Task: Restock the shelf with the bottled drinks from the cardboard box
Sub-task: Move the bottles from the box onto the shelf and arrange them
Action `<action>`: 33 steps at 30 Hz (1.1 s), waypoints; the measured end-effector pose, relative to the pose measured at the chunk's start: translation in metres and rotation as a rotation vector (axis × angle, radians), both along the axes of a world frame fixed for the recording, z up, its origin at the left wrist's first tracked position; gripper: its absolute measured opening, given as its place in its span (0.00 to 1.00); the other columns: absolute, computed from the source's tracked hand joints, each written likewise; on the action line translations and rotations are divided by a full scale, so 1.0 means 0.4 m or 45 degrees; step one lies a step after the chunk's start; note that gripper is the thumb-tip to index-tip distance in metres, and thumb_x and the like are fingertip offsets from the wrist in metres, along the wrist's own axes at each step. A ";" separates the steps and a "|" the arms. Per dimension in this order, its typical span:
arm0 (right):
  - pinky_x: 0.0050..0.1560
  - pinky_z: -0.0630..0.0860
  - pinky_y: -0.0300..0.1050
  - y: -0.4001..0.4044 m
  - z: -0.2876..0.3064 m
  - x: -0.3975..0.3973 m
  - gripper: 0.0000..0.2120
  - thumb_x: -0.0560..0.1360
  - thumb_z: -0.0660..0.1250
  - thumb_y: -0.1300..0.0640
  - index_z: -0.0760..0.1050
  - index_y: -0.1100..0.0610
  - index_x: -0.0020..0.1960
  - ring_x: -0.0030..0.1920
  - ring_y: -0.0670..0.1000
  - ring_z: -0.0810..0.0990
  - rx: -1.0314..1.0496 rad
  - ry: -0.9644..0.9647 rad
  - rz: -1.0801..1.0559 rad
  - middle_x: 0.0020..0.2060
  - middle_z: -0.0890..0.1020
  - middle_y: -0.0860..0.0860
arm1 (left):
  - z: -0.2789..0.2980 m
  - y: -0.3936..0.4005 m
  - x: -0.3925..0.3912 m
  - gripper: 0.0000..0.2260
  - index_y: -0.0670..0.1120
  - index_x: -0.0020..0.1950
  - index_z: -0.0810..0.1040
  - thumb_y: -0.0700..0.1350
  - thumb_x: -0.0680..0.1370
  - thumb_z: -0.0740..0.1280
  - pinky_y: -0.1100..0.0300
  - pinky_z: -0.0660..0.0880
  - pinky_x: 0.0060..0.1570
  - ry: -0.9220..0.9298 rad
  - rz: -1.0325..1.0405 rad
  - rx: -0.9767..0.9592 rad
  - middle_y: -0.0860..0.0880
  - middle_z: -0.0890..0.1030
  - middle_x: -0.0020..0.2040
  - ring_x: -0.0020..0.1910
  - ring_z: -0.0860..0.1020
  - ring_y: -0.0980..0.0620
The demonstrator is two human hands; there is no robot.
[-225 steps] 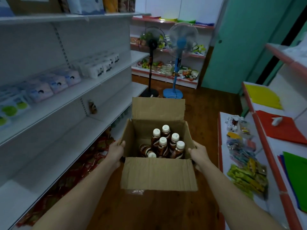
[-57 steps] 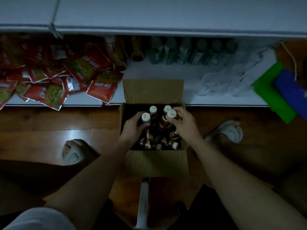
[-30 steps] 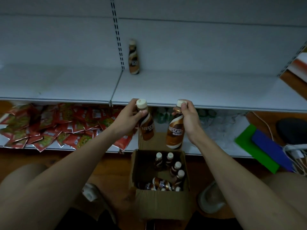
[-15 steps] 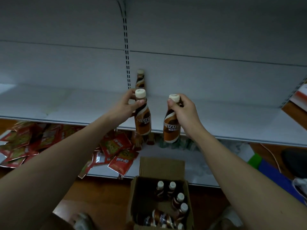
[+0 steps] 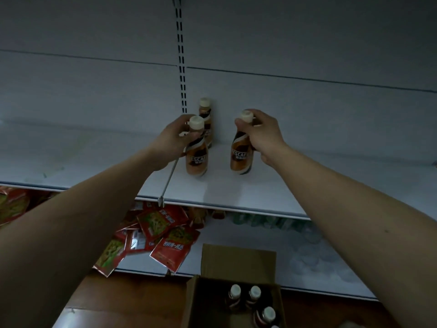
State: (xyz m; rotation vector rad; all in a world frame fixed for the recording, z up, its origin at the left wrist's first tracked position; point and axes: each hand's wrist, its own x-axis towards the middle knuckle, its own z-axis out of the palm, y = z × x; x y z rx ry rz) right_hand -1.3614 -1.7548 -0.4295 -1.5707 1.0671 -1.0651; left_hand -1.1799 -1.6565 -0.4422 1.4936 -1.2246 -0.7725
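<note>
Red snack packets (image 5: 165,237) spill over the bottom shelf, and the open cardboard box (image 5: 236,301) sits on the wooden floor below with capped bottles (image 5: 254,295) inside. On the white shelf (image 5: 236,197) one bottle (image 5: 205,110) already stands at the back panel — right behind the left-hand bottle (image 5: 196,155). The left hand (image 5: 173,140) wraps its fingers round that bottle's neck. The right hand (image 5: 264,136) grips the right-hand bottle (image 5: 241,155) just under the cap — both bottles upright, bases at the shelf surface.
</note>
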 end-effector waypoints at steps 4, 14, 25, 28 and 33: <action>0.59 0.78 0.55 -0.098 -0.030 0.056 0.15 0.72 0.72 0.56 0.78 0.56 0.57 0.55 0.55 0.81 -0.085 0.058 -0.048 0.51 0.81 0.53 | -0.029 -0.069 0.040 0.11 0.54 0.61 0.70 0.43 0.81 0.62 0.58 0.76 0.43 0.005 -0.044 0.034 0.49 0.75 0.58 0.58 0.75 0.49; 0.54 0.78 0.56 -0.249 -0.098 0.146 0.12 0.74 0.70 0.56 0.78 0.66 0.50 0.49 0.57 0.81 -0.245 0.214 -0.033 0.46 0.82 0.59 | -0.053 -0.187 0.106 0.14 0.51 0.68 0.69 0.43 0.82 0.62 0.59 0.76 0.44 0.020 -0.101 0.089 0.49 0.75 0.61 0.56 0.75 0.52; 0.53 0.74 0.49 -0.306 -0.107 0.189 0.11 0.75 0.68 0.57 0.75 0.63 0.52 0.49 0.53 0.76 -0.300 0.275 -0.006 0.46 0.77 0.54 | -0.048 -0.241 0.123 0.18 0.54 0.71 0.67 0.41 0.82 0.60 0.57 0.73 0.49 0.148 -0.130 0.172 0.53 0.75 0.62 0.58 0.75 0.54; 0.56 0.74 0.49 -0.303 -0.104 0.189 0.14 0.76 0.67 0.56 0.73 0.65 0.57 0.51 0.53 0.77 -0.240 0.293 0.001 0.49 0.78 0.55 | -0.055 -0.240 0.120 0.19 0.55 0.71 0.68 0.41 0.81 0.62 0.56 0.73 0.51 0.210 -0.092 0.165 0.53 0.77 0.60 0.59 0.75 0.54; 0.61 0.75 0.59 -0.277 -0.106 0.169 0.24 0.73 0.71 0.52 0.70 0.65 0.62 0.57 0.59 0.78 -0.061 0.420 0.019 0.56 0.78 0.61 | -0.036 -0.222 0.083 0.19 0.52 0.70 0.69 0.46 0.80 0.65 0.74 0.72 0.38 0.093 0.036 0.088 0.54 0.78 0.54 0.46 0.76 0.65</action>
